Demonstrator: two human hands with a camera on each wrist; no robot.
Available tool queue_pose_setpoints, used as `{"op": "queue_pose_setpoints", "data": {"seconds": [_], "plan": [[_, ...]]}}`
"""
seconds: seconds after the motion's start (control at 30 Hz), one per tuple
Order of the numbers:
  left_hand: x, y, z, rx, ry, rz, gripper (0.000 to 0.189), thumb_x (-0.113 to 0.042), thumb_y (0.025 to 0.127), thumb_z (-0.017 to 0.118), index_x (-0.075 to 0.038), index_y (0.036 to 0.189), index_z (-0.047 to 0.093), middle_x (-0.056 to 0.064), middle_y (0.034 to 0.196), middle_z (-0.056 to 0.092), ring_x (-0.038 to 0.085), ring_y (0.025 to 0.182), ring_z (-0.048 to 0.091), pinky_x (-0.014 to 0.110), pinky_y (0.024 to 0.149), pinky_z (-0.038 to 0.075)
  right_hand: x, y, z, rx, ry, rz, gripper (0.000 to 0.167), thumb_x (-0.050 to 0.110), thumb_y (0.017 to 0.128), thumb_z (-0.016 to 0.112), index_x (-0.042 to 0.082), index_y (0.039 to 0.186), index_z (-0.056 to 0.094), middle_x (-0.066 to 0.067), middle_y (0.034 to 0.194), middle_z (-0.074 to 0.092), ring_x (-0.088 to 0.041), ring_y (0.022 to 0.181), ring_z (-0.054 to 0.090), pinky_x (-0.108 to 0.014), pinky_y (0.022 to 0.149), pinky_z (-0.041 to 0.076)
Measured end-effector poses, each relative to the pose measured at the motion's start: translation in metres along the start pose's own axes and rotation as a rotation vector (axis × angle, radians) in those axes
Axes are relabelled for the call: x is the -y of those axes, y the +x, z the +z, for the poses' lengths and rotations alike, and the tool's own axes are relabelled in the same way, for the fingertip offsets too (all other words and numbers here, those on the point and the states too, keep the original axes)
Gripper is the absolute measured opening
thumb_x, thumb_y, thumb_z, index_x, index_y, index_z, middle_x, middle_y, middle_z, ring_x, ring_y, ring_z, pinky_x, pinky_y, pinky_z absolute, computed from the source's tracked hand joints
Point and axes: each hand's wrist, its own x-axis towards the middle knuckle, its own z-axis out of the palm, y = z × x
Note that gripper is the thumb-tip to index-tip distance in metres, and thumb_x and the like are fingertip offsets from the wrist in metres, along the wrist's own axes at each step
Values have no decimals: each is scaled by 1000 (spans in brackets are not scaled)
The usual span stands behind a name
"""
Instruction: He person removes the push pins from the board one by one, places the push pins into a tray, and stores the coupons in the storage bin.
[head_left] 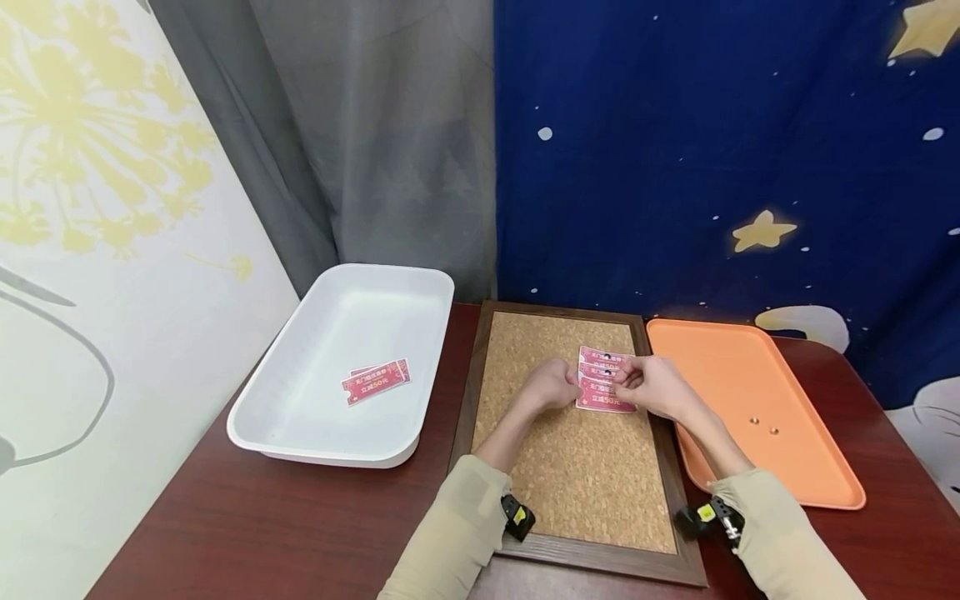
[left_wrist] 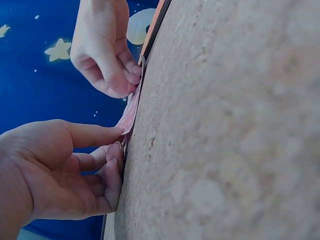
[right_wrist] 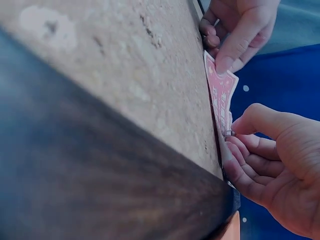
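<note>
On the framed corkboard (head_left: 570, 492), red-and-white paper coupons overlap in a column near the right side. My left hand (head_left: 553, 385) pinches the left end of the lowest coupon (head_left: 600, 398) between thumb and fingers. At its right part, my right hand (head_left: 658, 387) pinches a small metal thumbtack (right_wrist: 229, 133) against the paper. In the right wrist view the coupon bows slightly off the cork. Dark pin heads show on the upper coupons (head_left: 596, 354). The left wrist view shows both hands at the coupon's ends, with the tack hidden.
A white basin (head_left: 300, 400) at the left contains a few more coupons (head_left: 375, 383). To the right, an orange tray (head_left: 727, 367) carries two small brass-coloured tacks (head_left: 765, 426) and lies against the board's frame. Curtains hang behind the dark red table (head_left: 315, 517).
</note>
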Motion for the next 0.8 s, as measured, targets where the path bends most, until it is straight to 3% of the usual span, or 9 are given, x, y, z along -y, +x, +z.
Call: {"op": "queue_pose_setpoints", "data": {"seconds": [0.27, 0.57, 0.8], "plan": [[5, -7, -5, -33, -76, 16, 31, -4, 92, 70, -9, 66, 54, -1, 71, 49, 12, 58, 42, 23, 50, 31, -3, -16, -13, -70, 32, -36, 8, -2, 81, 72, -2, 87, 67, -5, 80, 66, -15, 74, 61, -21, 66, 50], [9, -18, -16, -38, -110, 63, 16, -2, 93, 67, -4, 78, 61, 1, 72, 55, 12, 63, 48, 22, 53, 36, -8, -32, -26, -134, 23, -39, 10, -3, 84, 71, 0, 93, 67, -6, 84, 67, -13, 75, 62, -21, 68, 51], [11, -30, -34, -48, -159, 115, 14, -2, 94, 66, -3, 81, 61, 4, 70, 57, 10, 59, 47, 22, 50, 36, -14, -43, -33, -166, 5, -25, 8, -1, 86, 70, 0, 95, 69, -6, 84, 68, -9, 74, 62, -20, 66, 52]]}}
